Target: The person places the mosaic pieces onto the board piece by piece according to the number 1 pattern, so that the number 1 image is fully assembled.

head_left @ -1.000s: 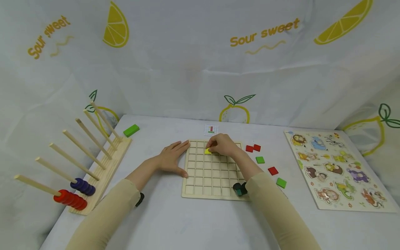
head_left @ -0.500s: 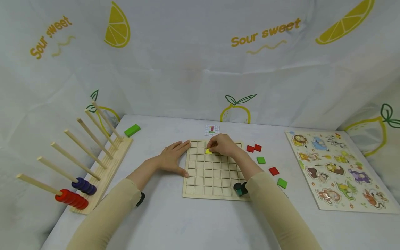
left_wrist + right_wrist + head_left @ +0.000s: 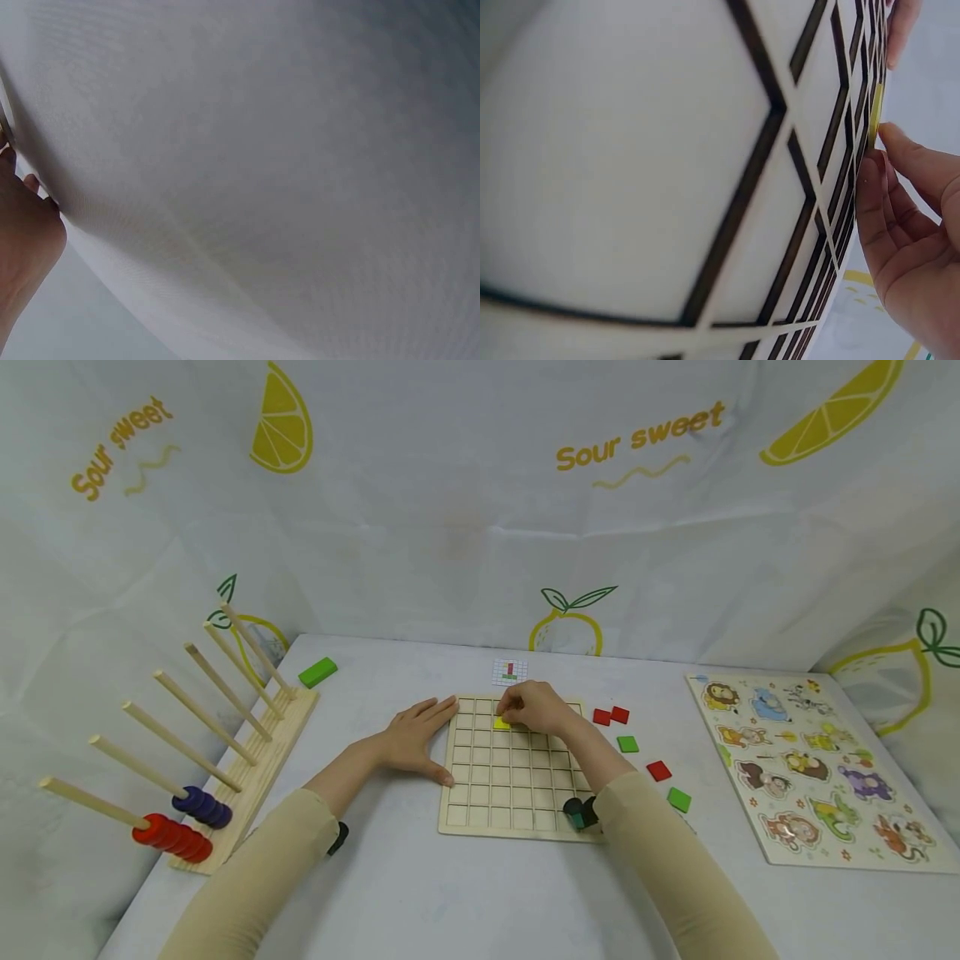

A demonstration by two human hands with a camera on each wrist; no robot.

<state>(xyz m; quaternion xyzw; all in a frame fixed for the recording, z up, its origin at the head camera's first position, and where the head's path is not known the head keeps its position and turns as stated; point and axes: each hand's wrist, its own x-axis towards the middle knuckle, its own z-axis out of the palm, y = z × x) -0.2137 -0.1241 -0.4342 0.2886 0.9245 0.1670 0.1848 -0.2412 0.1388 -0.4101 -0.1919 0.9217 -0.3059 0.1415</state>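
A wooden grid board [image 3: 480, 774] lies flat on the white table. My left hand [image 3: 408, 741] rests at its left edge, fingers spread, with the fingertips and thumb on the rim. Over the upper part of the board, my right hand [image 3: 536, 708] pinches a square yellow tile [image 3: 501, 724] with curled fingers. In the right wrist view the thumb meets the end of the yellow tile [image 3: 876, 112], which lies almost flat against the grid. The left wrist view shows mostly white cloth, with part of the left hand [image 3: 26, 236] at its edge.
Right of the board lie red tiles [image 3: 659, 770] and green tiles [image 3: 678, 800]. A small pattern card [image 3: 510, 672] sits behind it. At left stands a wooden peg rack [image 3: 273, 752] with red and purple rings, near a green block [image 3: 318, 672]. An animal puzzle [image 3: 817, 768] lies at far right.
The yellow tile has settled from a slight tilt to nearly flat in its cell, under my right fingers. My left hand has stayed at the board's edge.
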